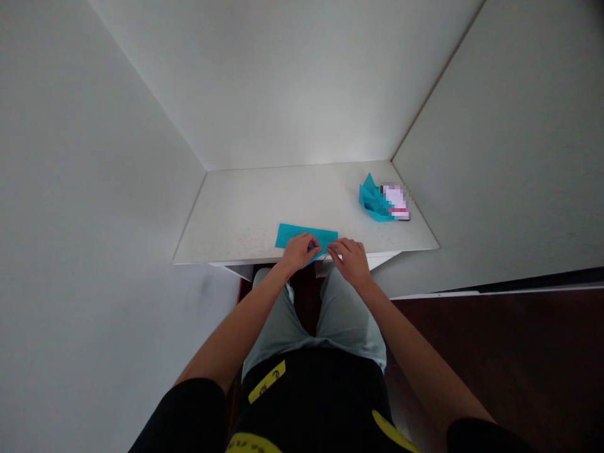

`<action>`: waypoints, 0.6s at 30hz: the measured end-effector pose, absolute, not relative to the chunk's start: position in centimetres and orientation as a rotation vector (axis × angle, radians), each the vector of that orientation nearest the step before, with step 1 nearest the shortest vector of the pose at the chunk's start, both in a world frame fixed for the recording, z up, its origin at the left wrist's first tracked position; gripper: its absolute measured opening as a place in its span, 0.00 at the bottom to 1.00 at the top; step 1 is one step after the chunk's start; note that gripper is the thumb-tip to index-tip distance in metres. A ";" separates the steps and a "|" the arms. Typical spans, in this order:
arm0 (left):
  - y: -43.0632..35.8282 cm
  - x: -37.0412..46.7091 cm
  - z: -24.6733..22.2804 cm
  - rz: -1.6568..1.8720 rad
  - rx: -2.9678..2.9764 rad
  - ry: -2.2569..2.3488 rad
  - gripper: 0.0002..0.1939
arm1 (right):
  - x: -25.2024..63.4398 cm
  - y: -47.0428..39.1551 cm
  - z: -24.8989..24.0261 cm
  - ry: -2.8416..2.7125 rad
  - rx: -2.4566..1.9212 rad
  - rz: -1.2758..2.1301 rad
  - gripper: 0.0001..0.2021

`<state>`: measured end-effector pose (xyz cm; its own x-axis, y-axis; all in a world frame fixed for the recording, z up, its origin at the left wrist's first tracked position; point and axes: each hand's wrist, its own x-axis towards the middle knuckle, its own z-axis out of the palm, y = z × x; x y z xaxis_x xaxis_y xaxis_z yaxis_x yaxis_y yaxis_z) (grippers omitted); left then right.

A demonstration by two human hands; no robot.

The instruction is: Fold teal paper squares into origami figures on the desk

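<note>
A folded piece of turquoise paper (289, 234) lies flat at the front edge of the white shelf, with one corner reaching over the edge. My left hand (299, 250) rests on its near side, thumb and fingers pinched on the paper. Close by on the right, my right hand (352, 259) is closed at the paper's right end, thumb against the fingertips. The fingertips of both hands are a short gap apart. Exactly how the paper is folded under the fingers is too small to make out.
The white shelf (236, 207) sits between a left wall, a back wall and a right panel (495, 157). At its right end lie a crumpled or folded turquoise paper shape (372, 202) and a blurred-out pinkish rectangular object (397, 200). My legs are below the front edge.
</note>
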<state>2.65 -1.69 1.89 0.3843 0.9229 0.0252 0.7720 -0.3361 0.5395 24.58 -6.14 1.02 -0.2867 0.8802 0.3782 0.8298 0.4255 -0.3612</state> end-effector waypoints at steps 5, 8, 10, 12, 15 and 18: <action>-1.7 2.6 2.1 0.463 2.205 1.445 0.08 | 25.2 -9.3 -0.5 -2.026 -1.487 0.122 0.16; -1.7 2.6 2.1 0.468 2.207 1.455 0.08 | 25.2 -8.9 -1.1 -2.154 -1.431 0.163 0.18; -1.8 2.6 2.0 0.469 2.207 1.458 0.08 | 25.0 -8.3 -1.3 -2.209 -1.410 0.169 0.19; -1.8 2.7 1.9 0.467 2.208 1.457 0.08 | 24.8 -7.8 -1.3 -2.247 -1.400 0.165 0.20; -1.6 3.1 1.8 0.466 2.204 1.483 0.08 | 24.6 -7.3 -1.1 -2.291 -1.391 0.150 0.20; -1.7 3.1 2.0 0.466 2.191 1.482 0.08 | 24.5 -7.1 -0.8 -2.323 -1.392 0.133 0.22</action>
<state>3.09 -1.67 1.97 0.3650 0.9306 0.0257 0.7782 -0.3202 0.5403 24.54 -7.07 -0.75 -0.4058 0.8599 0.3097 0.8190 0.4925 -0.2943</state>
